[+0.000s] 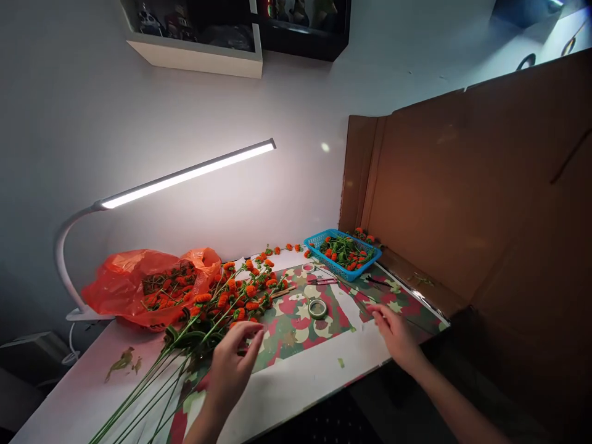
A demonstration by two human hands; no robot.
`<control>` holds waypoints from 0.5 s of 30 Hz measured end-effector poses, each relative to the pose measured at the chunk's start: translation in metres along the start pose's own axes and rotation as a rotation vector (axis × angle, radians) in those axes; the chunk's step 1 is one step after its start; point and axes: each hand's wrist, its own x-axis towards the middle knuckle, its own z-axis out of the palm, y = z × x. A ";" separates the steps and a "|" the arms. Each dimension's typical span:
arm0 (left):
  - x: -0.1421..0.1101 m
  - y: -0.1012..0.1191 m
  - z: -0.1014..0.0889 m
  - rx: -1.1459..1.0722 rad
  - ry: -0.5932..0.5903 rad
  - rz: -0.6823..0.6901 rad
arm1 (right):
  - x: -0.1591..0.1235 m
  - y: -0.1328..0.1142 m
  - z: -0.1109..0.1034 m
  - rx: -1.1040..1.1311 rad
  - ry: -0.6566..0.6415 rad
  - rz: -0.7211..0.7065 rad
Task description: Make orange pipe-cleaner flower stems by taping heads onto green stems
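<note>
My left hand (234,364) is at the front of the table, beside the bunch of orange flowers (252,290). Its thumb and index fingertips come together; anything between them is too small to make out. Over the right part of the table my right hand (395,336) pinches a thin dark stem or wire (349,287), which runs toward the blue basket. Between the hands lies a roll of green tape (317,309). Behind it are small snips (322,281) and a smaller pale roll (308,267). Long green stems (143,391) extend from the flowers to the front left.
A blue basket (319,262) holds orange flowers and green stems. At the left an orange plastic bag (124,277) contains more flowers, under a lit lamp (189,174). A cardboard panel (462,185) walls off the right side. Patterned paper (289,342) covers part of the table.
</note>
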 end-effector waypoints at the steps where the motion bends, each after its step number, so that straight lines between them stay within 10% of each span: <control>1: 0.002 0.003 0.011 -0.116 -0.114 -0.119 | -0.011 -0.008 0.009 0.140 -0.085 0.112; 4: 0.014 0.019 0.045 -0.516 -0.359 -0.397 | -0.044 -0.031 0.045 0.496 -0.370 0.400; 8: 0.040 0.028 0.069 -0.844 -0.078 -0.490 | -0.075 -0.038 0.077 0.620 -0.615 0.518; 15: 0.065 -0.014 0.083 -0.836 -0.209 -0.657 | -0.036 -0.032 0.057 0.147 -0.324 -0.009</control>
